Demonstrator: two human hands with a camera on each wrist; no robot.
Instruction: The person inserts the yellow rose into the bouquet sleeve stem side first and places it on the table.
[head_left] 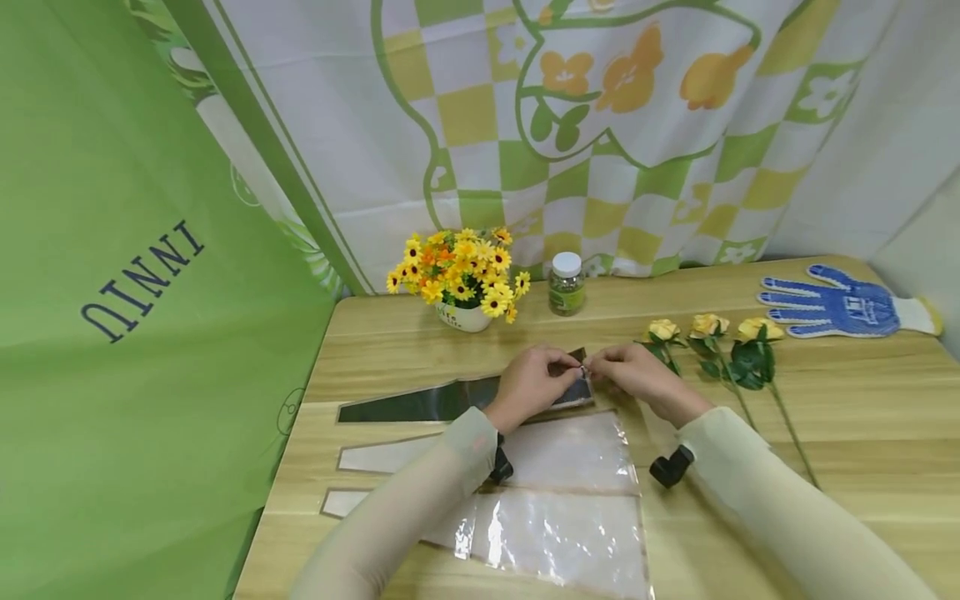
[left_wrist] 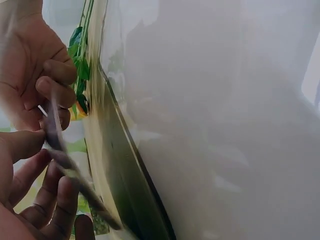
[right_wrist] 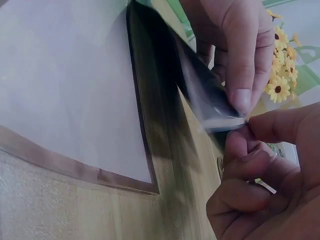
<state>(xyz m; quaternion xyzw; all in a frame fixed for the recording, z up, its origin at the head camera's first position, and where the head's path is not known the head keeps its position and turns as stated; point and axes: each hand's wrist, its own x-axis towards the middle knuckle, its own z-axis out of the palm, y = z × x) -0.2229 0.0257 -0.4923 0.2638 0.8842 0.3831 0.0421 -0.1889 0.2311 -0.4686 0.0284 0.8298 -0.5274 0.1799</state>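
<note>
A black flower-wrapping sleeve (head_left: 405, 405), long and tapered with a pale edge, lies across the table, its wide end raised by both hands. My left hand (head_left: 531, 385) holds that end between thumb and fingers. Close beside it, my right hand (head_left: 636, 375) pinches the edge at the sleeve's mouth with thumb and forefinger. In the right wrist view, the fingertips of both hands meet at the lifted corner of the dark film (right_wrist: 200, 87). Nearer the body lie two white sleeves (head_left: 577, 454) with brown borders and shiny clear film, one below the other, partly under the left forearm.
Three yellow roses (head_left: 708, 325) with long stems lie right of the hands. Behind stand a pot of yellow flowers (head_left: 467, 318) and a white-capped jar (head_left: 567, 287). A blue and white work glove (head_left: 843, 307) lies at the back right. Curtains hang behind the table (head_left: 885, 417).
</note>
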